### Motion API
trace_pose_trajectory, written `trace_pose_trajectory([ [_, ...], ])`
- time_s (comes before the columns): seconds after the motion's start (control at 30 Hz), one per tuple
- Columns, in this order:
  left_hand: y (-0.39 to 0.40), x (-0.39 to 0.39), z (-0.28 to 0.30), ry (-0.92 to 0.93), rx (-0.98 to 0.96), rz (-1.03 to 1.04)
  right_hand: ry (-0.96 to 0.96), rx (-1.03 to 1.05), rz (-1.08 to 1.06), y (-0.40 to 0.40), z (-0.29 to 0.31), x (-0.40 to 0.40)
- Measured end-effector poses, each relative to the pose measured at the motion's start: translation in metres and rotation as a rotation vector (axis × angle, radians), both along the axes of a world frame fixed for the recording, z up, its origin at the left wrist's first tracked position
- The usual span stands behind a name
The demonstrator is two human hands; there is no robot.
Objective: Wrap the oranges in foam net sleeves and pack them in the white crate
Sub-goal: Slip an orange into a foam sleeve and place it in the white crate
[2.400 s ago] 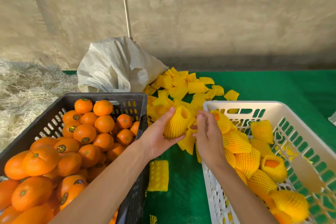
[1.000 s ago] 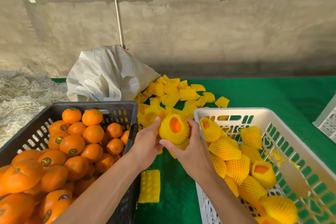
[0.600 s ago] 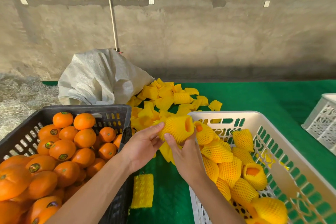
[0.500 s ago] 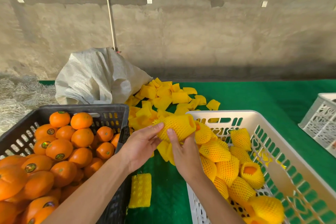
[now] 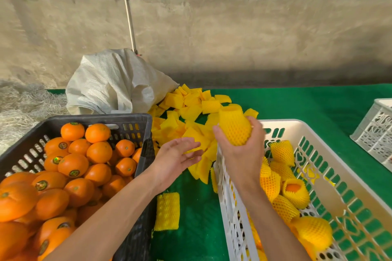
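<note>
My right hand (image 5: 238, 154) grips an orange wrapped in a yellow foam net sleeve (image 5: 234, 127), held above the near-left corner of the white crate (image 5: 339, 167). Several wrapped oranges (image 5: 282, 152) lie inside that crate. My left hand (image 5: 177, 159) is empty, palm up with fingers spread, between the two crates. The black crate (image 5: 135, 116) on the left is full of bare oranges (image 5: 74, 164). A pile of loose yellow sleeves (image 5: 191, 108) lies on the green mat behind my hands.
One flat sleeve (image 5: 167, 211) lies on the green mat (image 5: 297, 104) between the crates. A white woven sack (image 5: 114, 82) sits behind the black crate, straw (image 5: 21, 104) to its left. Another white crate (image 5: 377, 129) stands at the right edge. A concrete wall is behind.
My left hand has let go of the wrapped orange and opened. My right hand now holds it alone and has lifted it up and right, toward the white crate.
</note>
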State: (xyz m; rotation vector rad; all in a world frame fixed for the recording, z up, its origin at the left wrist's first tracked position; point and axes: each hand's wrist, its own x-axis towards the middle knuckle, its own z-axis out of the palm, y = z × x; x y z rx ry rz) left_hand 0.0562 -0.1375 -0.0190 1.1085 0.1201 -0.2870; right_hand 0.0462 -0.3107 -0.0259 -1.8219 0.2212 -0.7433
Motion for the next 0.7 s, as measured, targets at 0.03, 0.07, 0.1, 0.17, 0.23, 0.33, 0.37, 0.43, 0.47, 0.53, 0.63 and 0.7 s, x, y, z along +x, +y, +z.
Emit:
trace_pose_trajectory([
  [0.03, 0.001, 0.000, 0.001, 0.002, 0.019, 0.008, 0.013, -0.129, -0.127, -0.011, 0.001, 0.003],
  [0.07, 0.002, -0.001, 0.001, 0.008, 0.037, 0.011, 0.052, -0.261, -0.241, -0.022, 0.000, 0.005],
  [0.1, 0.003, -0.001, 0.002, 0.022, 0.054, 0.017, 0.114, -0.370, -0.329, -0.032, -0.003, 0.007],
  [0.17, 0.003, -0.002, 0.002, 0.060, 0.090, 0.027, 0.284, -0.474, -0.403, -0.046, -0.011, 0.010],
  [0.23, 0.003, -0.002, 0.000, 0.091, 0.105, 0.039, 0.386, -0.462, -0.382, -0.052, -0.017, 0.011],
  [0.33, 0.005, 0.000, 0.000, 0.072, 0.085, 0.085, 0.268, -0.510, -0.377, -0.052, -0.017, 0.011],
  [0.37, 0.007, 0.001, 0.001, 0.061, 0.049, 0.107, 0.174, -0.537, -0.360, -0.048, -0.015, 0.010],
  [0.43, 0.014, 0.006, 0.004, 0.054, -0.055, 0.132, -0.024, -0.555, -0.259, -0.032, -0.014, 0.008],
  [0.47, 0.018, 0.009, 0.006, 0.045, -0.104, 0.139, -0.087, -0.570, -0.185, -0.022, -0.014, 0.006],
  [0.53, 0.029, 0.016, 0.012, -0.014, -0.153, 0.168, -0.121, -0.647, -0.001, 0.002, -0.019, 0.001],
  [0.63, 0.057, 0.024, 0.024, -0.144, -0.206, 0.310, 0.076, -0.761, 0.428, 0.034, -0.037, -0.002],
  [0.7, 0.079, 0.027, 0.025, -0.232, -0.045, 0.468, 0.259, -0.848, 0.675, 0.047, -0.052, -0.002],
])
